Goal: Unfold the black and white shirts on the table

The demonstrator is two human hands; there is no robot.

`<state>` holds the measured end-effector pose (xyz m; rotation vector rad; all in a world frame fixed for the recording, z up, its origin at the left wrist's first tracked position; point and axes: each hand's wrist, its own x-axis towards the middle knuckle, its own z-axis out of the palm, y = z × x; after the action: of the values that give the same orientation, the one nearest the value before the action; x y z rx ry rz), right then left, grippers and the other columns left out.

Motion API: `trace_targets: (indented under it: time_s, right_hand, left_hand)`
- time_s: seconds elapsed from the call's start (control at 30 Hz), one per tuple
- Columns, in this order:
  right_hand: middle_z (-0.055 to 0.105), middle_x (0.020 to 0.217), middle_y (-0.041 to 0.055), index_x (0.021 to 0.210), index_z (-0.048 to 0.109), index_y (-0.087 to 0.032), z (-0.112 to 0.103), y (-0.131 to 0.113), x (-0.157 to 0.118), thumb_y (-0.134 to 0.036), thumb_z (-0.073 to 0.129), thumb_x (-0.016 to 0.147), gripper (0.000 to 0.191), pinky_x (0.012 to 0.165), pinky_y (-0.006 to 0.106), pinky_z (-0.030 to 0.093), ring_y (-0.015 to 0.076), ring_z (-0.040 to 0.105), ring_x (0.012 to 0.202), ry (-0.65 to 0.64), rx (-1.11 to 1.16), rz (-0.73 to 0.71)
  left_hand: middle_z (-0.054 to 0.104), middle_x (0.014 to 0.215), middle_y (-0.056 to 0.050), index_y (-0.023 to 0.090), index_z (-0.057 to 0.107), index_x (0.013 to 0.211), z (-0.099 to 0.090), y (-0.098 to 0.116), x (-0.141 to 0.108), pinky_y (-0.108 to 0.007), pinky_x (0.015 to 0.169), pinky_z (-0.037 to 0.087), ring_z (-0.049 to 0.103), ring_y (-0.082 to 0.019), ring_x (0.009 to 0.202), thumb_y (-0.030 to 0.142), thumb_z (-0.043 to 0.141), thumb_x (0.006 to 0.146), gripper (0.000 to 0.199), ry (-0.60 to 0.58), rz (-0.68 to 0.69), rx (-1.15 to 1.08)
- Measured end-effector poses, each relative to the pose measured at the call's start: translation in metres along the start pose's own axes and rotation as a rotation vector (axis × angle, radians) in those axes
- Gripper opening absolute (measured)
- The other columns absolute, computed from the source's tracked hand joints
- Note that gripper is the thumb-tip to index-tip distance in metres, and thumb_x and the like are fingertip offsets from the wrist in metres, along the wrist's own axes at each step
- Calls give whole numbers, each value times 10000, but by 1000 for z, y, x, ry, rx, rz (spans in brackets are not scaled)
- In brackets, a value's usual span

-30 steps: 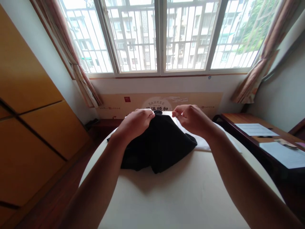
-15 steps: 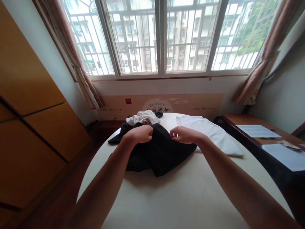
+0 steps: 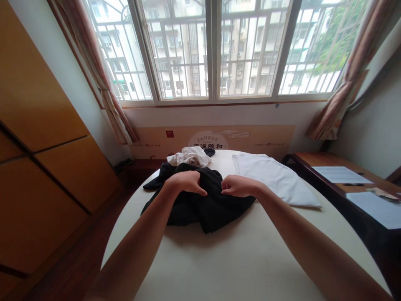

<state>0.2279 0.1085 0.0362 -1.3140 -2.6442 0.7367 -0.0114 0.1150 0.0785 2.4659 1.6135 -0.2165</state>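
A dark, crumpled black garment lies on the white round table. My left hand is over its upper left part, thumb stretched out and apart from the curled fingers; nothing shows in its grasp. On the garment's right side, my right hand is closed, thumb and fingers pinched at the black cloth. The exact fold in that pinch is hard to see. Just behind the garment sits a bunched white cloth. A flat, folded white cloth rests to the right, beyond my right hand.
A wooden desk with paper sheets stands at the right. Wooden cabinets line the left side. Past the table are a printed box panel and a barred window with tied curtains.
My left hand has loosened from a fist, its thumb now extended. The black cloth between my hands has sagged and bunched. My right hand has moved slightly down and left.
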Motion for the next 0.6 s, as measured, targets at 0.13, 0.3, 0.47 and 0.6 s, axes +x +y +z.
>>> trace_targets:
  time_s: [0.13,0.3,0.47,0.6]
  right_hand:
    - [623,727,-5,805,646,-180,-4,0,-4,-250,611,950,165,597,264,343,143,514,669,83,-14,0]
    - [606,770,9,830,554,-209,-28,-8,-20,-371,445,1051,295,642,282,386,167,515,708,492,109,-44]
    - [555,737,-8,873,567,-226,-63,-36,-54,-608,516,1026,416,622,290,408,173,512,673,838,381,-205]
    - [626,743,14,868,636,-209,-78,-37,-70,-699,644,949,497,640,296,449,184,573,691,865,403,-212]
  left_hand:
    - [750,878,-65,197,719,802,-3,2,-1,-326,650,454,661,-262,777,565,813,697,394,-21,11,15]
    - [714,808,-18,212,671,800,-12,8,-8,-308,643,440,633,-224,745,511,758,779,311,2,119,-57]
    - [681,806,-10,219,603,842,-40,25,-42,-279,688,460,624,-190,750,273,584,894,78,360,284,-235]
    - [618,750,21,236,583,999,-65,26,-73,-252,607,432,569,-158,648,376,529,984,151,985,211,-532]
